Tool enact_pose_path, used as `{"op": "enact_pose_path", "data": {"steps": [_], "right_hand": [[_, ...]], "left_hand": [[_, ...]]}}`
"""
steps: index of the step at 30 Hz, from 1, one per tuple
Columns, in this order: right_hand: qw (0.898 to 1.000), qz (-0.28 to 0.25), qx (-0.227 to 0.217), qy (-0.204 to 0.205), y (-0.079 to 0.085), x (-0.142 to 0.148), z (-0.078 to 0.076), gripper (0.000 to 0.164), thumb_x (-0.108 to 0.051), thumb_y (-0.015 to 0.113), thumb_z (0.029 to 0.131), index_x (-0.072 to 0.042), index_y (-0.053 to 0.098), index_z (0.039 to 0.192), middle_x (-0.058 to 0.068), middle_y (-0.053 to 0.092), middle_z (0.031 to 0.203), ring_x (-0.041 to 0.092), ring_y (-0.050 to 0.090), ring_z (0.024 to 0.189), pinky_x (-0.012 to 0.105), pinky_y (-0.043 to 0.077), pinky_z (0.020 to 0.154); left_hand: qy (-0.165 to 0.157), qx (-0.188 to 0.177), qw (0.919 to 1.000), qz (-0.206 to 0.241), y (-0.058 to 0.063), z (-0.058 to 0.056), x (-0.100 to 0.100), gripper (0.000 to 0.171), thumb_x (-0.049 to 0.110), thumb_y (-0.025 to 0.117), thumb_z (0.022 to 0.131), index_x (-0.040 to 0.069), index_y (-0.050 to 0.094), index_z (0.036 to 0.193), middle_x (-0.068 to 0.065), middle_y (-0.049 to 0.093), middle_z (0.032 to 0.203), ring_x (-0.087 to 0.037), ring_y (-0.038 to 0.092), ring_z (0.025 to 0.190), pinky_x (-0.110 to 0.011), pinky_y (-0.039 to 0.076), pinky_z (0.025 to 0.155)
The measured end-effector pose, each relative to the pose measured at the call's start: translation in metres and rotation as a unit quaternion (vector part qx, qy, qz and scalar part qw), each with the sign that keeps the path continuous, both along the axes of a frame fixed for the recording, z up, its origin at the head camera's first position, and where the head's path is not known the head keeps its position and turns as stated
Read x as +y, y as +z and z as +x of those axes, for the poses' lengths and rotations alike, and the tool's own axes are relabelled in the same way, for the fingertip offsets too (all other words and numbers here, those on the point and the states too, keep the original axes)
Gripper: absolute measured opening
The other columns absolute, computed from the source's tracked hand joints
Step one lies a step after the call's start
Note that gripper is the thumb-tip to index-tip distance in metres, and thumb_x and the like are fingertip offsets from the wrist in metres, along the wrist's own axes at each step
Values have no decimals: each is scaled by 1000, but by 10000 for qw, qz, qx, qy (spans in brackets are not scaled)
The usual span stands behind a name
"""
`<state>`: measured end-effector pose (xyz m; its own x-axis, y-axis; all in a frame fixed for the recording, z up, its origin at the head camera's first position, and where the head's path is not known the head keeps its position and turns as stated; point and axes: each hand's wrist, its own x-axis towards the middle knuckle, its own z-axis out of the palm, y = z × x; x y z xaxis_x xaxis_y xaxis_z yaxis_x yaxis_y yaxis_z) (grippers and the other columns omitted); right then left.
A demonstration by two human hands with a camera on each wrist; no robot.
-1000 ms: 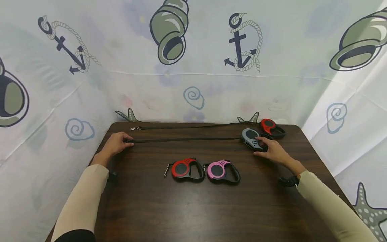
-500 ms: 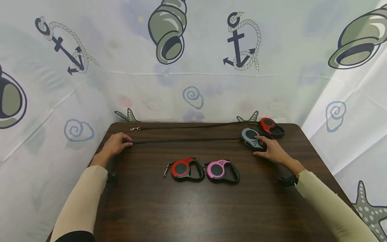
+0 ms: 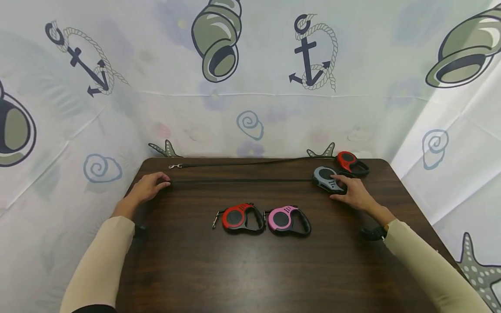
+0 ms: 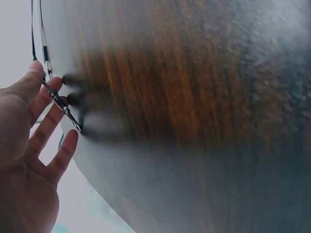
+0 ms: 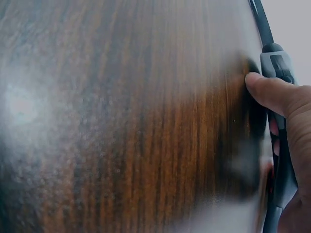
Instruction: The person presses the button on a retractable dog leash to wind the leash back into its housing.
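My left hand (image 3: 145, 191), at the table's left side, pinches the end of a black leash strap (image 3: 242, 180) between thumb and fingertips. In the left wrist view its metal snap clip (image 4: 60, 102) hangs across the fingers. The strap runs straight across to a grey retractable dog leash (image 3: 325, 177) at the right. My right hand (image 3: 354, 194) grips that leash by its black handle, and part of the handle is hidden by the fingers. The right wrist view shows the thumb against the grey casing (image 5: 274, 65).
Behind lies a red retractable leash (image 3: 346, 160), its strap (image 3: 242, 164) stretched left to a silver clip (image 3: 175, 166). Nearer me, a second red leash (image 3: 235, 218) and a pink leash (image 3: 280, 220) lie side by side on the dark wooden table (image 3: 242, 269). Patterned cloth surrounds the back.
My left hand has shifted slightly left with the strap's end, and the strap looks straighter. The grey leash in my right hand has moved very slightly right.
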<state>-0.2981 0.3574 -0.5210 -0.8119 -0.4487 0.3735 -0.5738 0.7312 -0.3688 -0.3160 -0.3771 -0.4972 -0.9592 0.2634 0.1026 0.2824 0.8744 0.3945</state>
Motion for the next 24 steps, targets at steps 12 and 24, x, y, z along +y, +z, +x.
{"op": "enact_pose_path", "data": {"steps": [12, 24], "right_hand": [[9997, -60, -11, -235, 6, 5, 5, 64, -12, 93, 81, 1, 66, 138, 22, 75, 110, 27, 66, 87, 45, 52, 78], [9979, -447, 104, -449, 17, 11, 5, 55, -9, 90, 84, -1, 71, 135, 24, 76, 114, 26, 59, 82, 28, 45, 73]], "left_hand": [[-389, 476, 9965, 561, -2, 3, 0, 14, 6, 69, 102, -4, 66, 112, -16, 72, 93, -33, 66, 87, -49, 51, 82], [-825, 703, 9937, 284, 9, 4, 1, 12, 2, 73, 98, -6, 74, 107, -7, 75, 80, -22, 70, 74, -38, 52, 69]]}}
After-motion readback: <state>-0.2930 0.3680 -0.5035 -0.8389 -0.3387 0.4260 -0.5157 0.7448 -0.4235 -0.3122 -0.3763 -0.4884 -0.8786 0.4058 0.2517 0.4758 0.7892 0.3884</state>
